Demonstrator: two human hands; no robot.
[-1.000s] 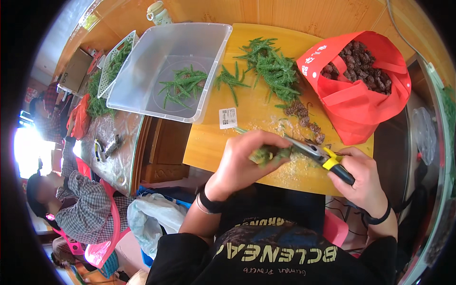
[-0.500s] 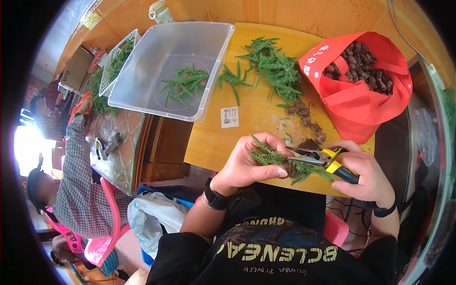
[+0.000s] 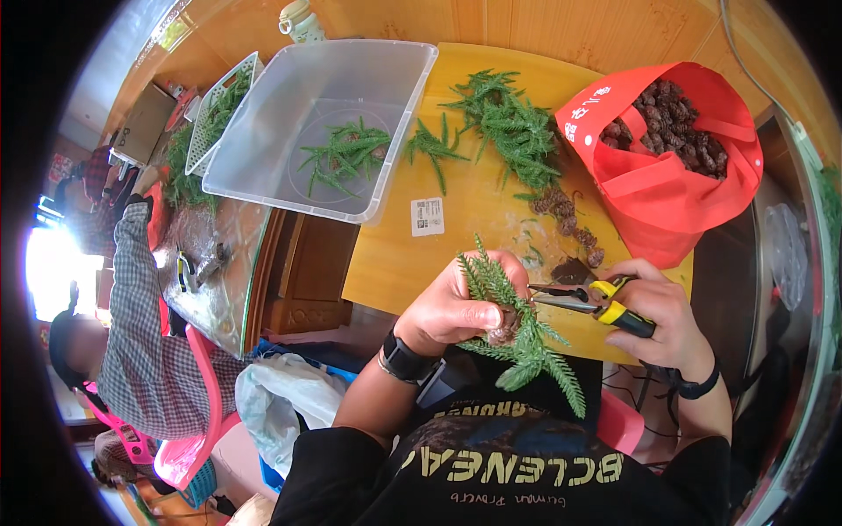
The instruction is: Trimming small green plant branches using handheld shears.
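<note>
My left hand (image 3: 456, 302) grips a green needle-leaved sprig (image 3: 526, 346) with a small brown cone at its base, held over the near edge of the yellow table (image 3: 395, 254). My right hand (image 3: 662, 316) holds yellow-handled pliers (image 3: 583, 298), their jaws pointing left at the sprig's stem. A pile of cut green sprigs (image 3: 509, 123) lies on the table beyond, with loose brown cones (image 3: 566, 215) beside it.
A red bag (image 3: 675, 188) of brown cones stands at the right. A clear plastic bin (image 3: 324, 131) holding a few sprigs sits at the left, a white basket (image 3: 215, 123) of greens past it. A person in a checked shirt (image 3: 132, 324) sits at left by a glass-topped table.
The sprig in my left hand has turned and now hangs lower toward my body. The pliers stay at its stem. The person at left has reached an arm up to the glass table.
</note>
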